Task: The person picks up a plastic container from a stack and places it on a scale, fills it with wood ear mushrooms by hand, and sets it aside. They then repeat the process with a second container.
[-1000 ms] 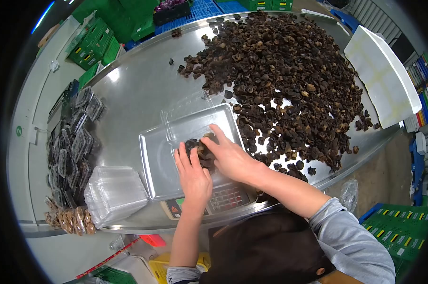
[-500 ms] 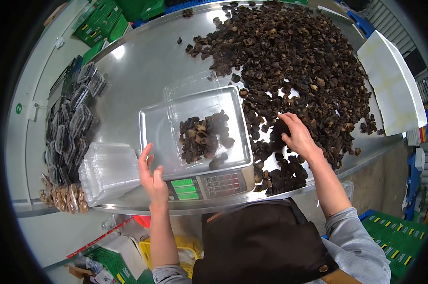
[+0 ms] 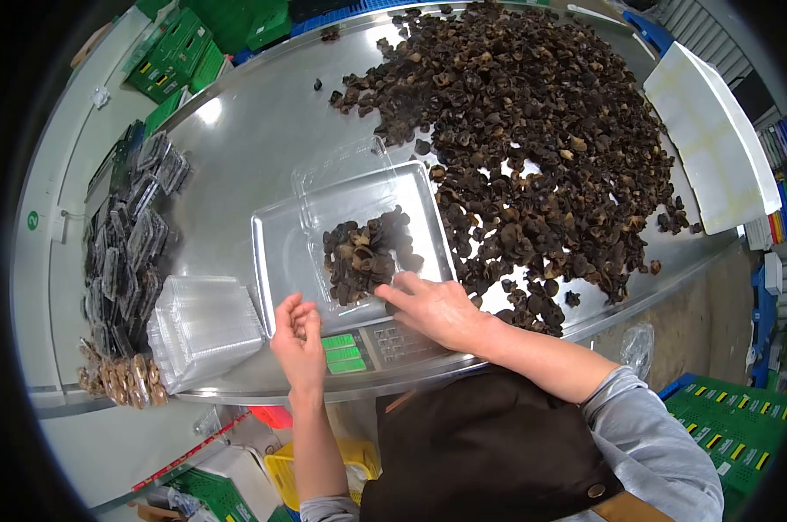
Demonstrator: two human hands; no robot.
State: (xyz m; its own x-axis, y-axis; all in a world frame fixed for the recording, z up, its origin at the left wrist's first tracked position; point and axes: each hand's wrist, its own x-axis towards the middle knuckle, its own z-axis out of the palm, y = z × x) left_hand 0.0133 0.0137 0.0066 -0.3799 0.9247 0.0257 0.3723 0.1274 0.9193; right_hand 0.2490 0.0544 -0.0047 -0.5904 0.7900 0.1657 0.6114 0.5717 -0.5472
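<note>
A clear plastic clamshell container (image 3: pixel 311 222) stands with its lid raised on the metal pan (image 3: pixel 276 261) of a weighing scale. Dark wood ear mushrooms (image 3: pixel 359 257) fill part of it. My right hand (image 3: pixel 437 311) reaches over the pan's front edge, its fingers bent around a dark mushroom piece beside the heap; the hand covers most of that piece. By the pan's front left corner is my left hand (image 3: pixel 300 346), fingers loosely curled and apart, holding nothing. Between my hands the scale's green display (image 3: pixel 343 353) is lit, with part of the keypad (image 3: pixel 392 344) covered.
A large pile of wood ear mushrooms (image 3: pixel 533 130) spreads over the right of the steel table (image 3: pixel 228 157). Stacked empty clear containers (image 3: pixel 204 326) stand at left, beside filled packs (image 3: pixel 133 235) and brown packs (image 3: pixel 128 378). A white box (image 3: pixel 715 139) borders the pile.
My right hand has swung left from the mushroom pile to the container on the scale. My left hand has dropped slightly, and its fingers have curled in.
</note>
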